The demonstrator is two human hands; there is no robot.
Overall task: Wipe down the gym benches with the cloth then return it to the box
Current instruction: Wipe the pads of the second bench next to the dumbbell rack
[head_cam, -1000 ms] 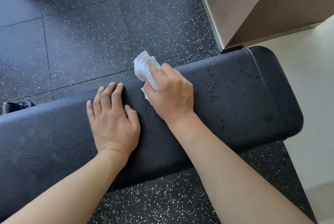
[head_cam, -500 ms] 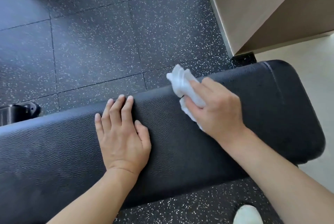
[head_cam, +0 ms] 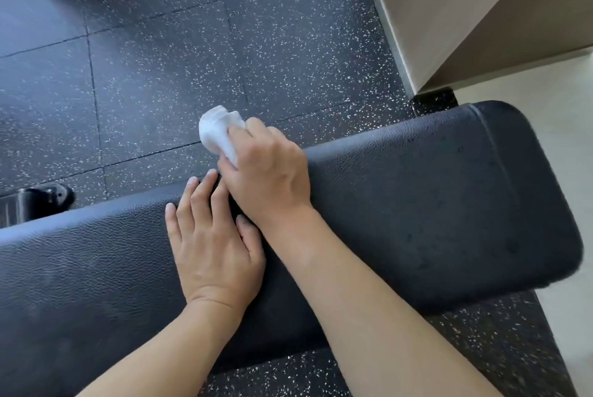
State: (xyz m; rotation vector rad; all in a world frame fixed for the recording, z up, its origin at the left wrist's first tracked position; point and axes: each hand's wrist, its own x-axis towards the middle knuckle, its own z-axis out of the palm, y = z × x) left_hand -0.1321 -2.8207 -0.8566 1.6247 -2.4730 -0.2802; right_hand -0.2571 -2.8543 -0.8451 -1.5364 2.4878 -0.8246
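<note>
The cloth (head_cam: 218, 135) is mostly hidden inside the right grip (head_cam: 268, 172). The counter (head_cam: 433, 210) runs off the left edge. A dark metal part (head_cam: 35, 202) at far left is cut off and unidentifiable.

Black padded bench (head_cam: 417, 204) over speckled rubber floor (head_cam: 160, 76), left hand (head_cam: 215, 252) flat on the pad, right hand (head_cam: 269, 175) gripping bunched white cloth (head_cam: 215, 133) at the bench's far edge, just beside left fingers (head_cam: 200, 194)
</note>
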